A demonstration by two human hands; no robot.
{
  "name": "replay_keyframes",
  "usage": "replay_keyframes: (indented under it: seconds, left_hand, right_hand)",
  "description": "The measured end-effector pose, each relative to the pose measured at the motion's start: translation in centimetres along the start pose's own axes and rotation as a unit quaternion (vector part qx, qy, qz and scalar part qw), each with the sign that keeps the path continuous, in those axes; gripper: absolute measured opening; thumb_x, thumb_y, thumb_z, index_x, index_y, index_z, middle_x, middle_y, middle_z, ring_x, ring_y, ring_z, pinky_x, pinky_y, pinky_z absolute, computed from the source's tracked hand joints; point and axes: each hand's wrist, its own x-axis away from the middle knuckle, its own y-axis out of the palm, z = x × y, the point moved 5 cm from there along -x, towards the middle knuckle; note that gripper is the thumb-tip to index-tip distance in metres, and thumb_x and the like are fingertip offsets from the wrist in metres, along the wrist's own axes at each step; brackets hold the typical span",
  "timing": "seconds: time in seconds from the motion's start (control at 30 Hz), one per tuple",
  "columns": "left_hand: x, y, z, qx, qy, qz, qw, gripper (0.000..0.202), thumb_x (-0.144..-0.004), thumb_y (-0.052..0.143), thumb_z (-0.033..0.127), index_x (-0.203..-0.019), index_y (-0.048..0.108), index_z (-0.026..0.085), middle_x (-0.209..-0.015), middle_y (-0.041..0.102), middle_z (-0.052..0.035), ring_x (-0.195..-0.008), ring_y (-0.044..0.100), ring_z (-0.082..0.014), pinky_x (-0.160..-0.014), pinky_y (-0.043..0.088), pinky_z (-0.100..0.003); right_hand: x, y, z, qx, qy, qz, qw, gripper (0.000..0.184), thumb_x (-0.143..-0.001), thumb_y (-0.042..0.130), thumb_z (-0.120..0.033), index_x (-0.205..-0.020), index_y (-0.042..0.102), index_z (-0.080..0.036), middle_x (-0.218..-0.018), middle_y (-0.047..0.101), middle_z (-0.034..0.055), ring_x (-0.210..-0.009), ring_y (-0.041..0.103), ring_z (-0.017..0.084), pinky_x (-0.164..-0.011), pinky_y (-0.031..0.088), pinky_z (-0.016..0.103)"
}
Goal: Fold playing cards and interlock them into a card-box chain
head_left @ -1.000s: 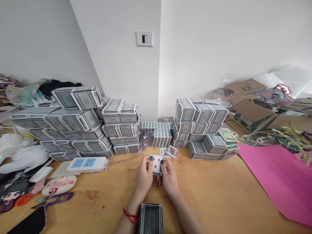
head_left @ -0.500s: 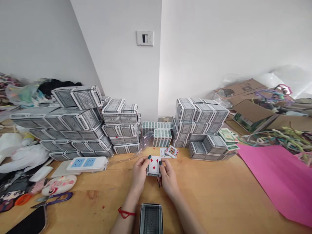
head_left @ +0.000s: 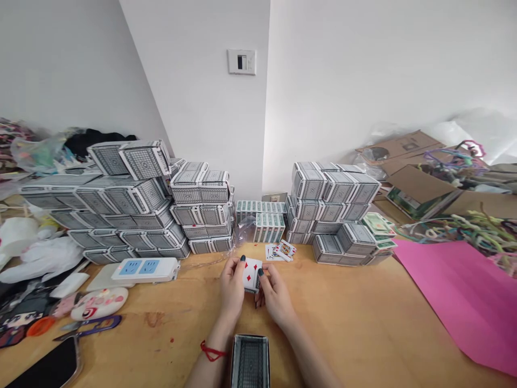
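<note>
Between my two hands is a playing card (head_left: 251, 274) with red diamonds on its face and a patterned strip along its lower edge. My left hand (head_left: 232, 285) grips its left side, thumb on the face. My right hand (head_left: 277, 293) holds the lower right edge, thumb in front and fingers partly hidden behind. Below my hands, between my forearms, stands an open box made of cards (head_left: 250, 361) with patterned inner walls. Loose playing cards (head_left: 280, 251) lie face up beyond my hands.
Stacked card boxes rise at the left (head_left: 133, 199) and right (head_left: 335, 188), with green card packs (head_left: 269, 226) between. A power strip (head_left: 145, 269), scissors (head_left: 92, 325) and phone (head_left: 48, 366) lie left. Pink paper (head_left: 456, 302) and a cardboard box (head_left: 424, 188) are right.
The card has tilted and shifted slightly left in my hands. My right hand has moved a little left along with it, its thumb now lower on the card's right edge.
</note>
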Motion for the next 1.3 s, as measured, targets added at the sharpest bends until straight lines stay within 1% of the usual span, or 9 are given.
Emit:
replay_keyframes:
  seconds: [0.1, 0.17, 0.3, 0.47, 0.53, 0.7, 0.87, 1.17, 1.3]
  left_hand:
    - [0.1, 0.2, 0.0, 0.000, -0.006, -0.005, 1.000, 0.019, -0.064, 0.056, 0.032, -0.058, 0.044, 0.018, -0.045, 0.043, 0.0085, -0.038, 0.040, -0.0063, -0.036, 0.031, -0.016]
    - [0.1, 0.2, 0.1, -0.002, -0.010, -0.004, 1.000, 0.020, -0.063, 0.057, 0.031, -0.056, 0.043, 0.018, -0.045, 0.042, 0.0086, -0.038, 0.040, -0.0061, -0.036, 0.031, -0.016]
    - [0.2, 0.5, 0.2, 0.001, -0.023, -0.005, 1.000, 0.018, -0.063, 0.055, 0.031, -0.057, 0.044, 0.018, -0.046, 0.044, 0.0078, -0.038, 0.041, -0.0072, -0.037, 0.032, -0.017]
    - [0.6, 1.4, 0.7, -0.032, 0.004, -0.065, 0.997, 0.010, -0.066, 0.050, 0.026, -0.067, 0.054, 0.017, -0.059, 0.056, 0.0037, -0.051, 0.050, -0.0101, -0.047, 0.039, -0.019]
    - [0.7, 1.6, 0.7, -0.053, 0.015, -0.084, 0.995, 0.010, -0.067, 0.049, 0.024, -0.071, 0.056, 0.017, -0.065, 0.059, 0.0027, -0.054, 0.052, -0.0107, -0.049, 0.041, -0.019]
    - [0.7, 1.6, 0.7, -0.072, 0.042, -0.079, 0.993, 0.010, -0.070, 0.048, 0.024, -0.075, 0.056, 0.018, -0.068, 0.059, 0.0019, -0.058, 0.053, -0.0115, -0.053, 0.042, -0.020]
    - [0.8, 1.6, 0.9, -0.066, 0.034, -0.082, 0.994, 0.010, -0.070, 0.049, 0.025, -0.074, 0.055, 0.018, -0.064, 0.057, 0.0022, -0.053, 0.051, -0.0111, -0.049, 0.041, -0.019]
    - [1.1, 1.6, 0.9, -0.073, 0.043, -0.082, 0.993, 0.007, -0.070, 0.046, 0.022, -0.070, 0.052, 0.019, -0.059, 0.052, 0.0039, -0.049, 0.047, -0.0100, -0.047, 0.040, -0.019]
    - [0.9, 1.6, 0.8, -0.067, 0.039, -0.074, 0.994, 0.010, -0.068, 0.047, 0.022, -0.073, 0.055, 0.018, -0.063, 0.055, 0.0027, -0.053, 0.049, -0.0108, -0.049, 0.040, -0.019]
  right_hand:
    - [0.0, -0.4, -0.3, 0.003, -0.026, 0.028, 0.999, 0.021, -0.081, 0.041, -0.040, -0.077, 0.046, -0.021, -0.056, 0.049, -0.0052, -0.045, 0.048, 0.010, -0.041, 0.040, 0.020]
    - [-0.1, -0.6, -0.5, -0.023, -0.030, 0.040, 0.998, 0.020, -0.079, 0.045, -0.040, -0.073, 0.046, -0.021, -0.061, 0.049, -0.0041, -0.050, 0.048, 0.011, -0.045, 0.042, 0.021]
    - [-0.3, -0.5, -0.6, -0.097, 0.000, 0.030, 0.995, 0.021, -0.077, 0.046, -0.041, -0.078, 0.049, -0.021, -0.057, 0.049, -0.0047, -0.044, 0.045, 0.011, -0.040, 0.040, 0.023]
    - [-0.4, -1.7, -1.0, -0.100, -0.020, 0.104, 0.989, 0.020, -0.073, 0.051, -0.036, -0.082, 0.053, -0.019, -0.061, 0.053, -0.0031, -0.052, 0.048, 0.013, -0.048, 0.040, 0.023]
    - [-0.4, -2.0, -1.0, -0.096, -0.021, 0.116, 0.988, 0.020, -0.072, 0.051, -0.035, -0.084, 0.053, -0.019, -0.063, 0.054, -0.0026, -0.054, 0.049, 0.013, -0.050, 0.040, 0.023]
    - [-0.4, -1.8, -0.6, -0.116, 0.002, 0.108, 0.987, 0.020, -0.073, 0.050, -0.036, -0.085, 0.052, -0.020, -0.064, 0.054, -0.0022, -0.054, 0.049, 0.013, -0.050, 0.041, 0.023]
    - [-0.4, -1.5, -0.5, -0.145, 0.014, 0.095, 0.985, 0.017, -0.074, 0.050, -0.034, -0.085, 0.051, -0.021, -0.064, 0.053, -0.0023, -0.054, 0.049, 0.013, -0.049, 0.041, 0.023]
    - [-0.3, -1.7, -0.1, -0.154, 0.006, 0.101, 0.983, 0.010, -0.073, 0.049, -0.026, -0.080, 0.051, -0.020, -0.065, 0.049, -0.0030, -0.056, 0.045, 0.012, -0.051, 0.039, 0.021]
    - [-0.4, -1.7, 0.0, -0.164, 0.008, 0.104, 0.981, 0.008, -0.072, 0.049, -0.025, -0.078, 0.051, -0.020, -0.065, 0.049, -0.0037, -0.056, 0.044, 0.011, -0.052, 0.038, 0.021]
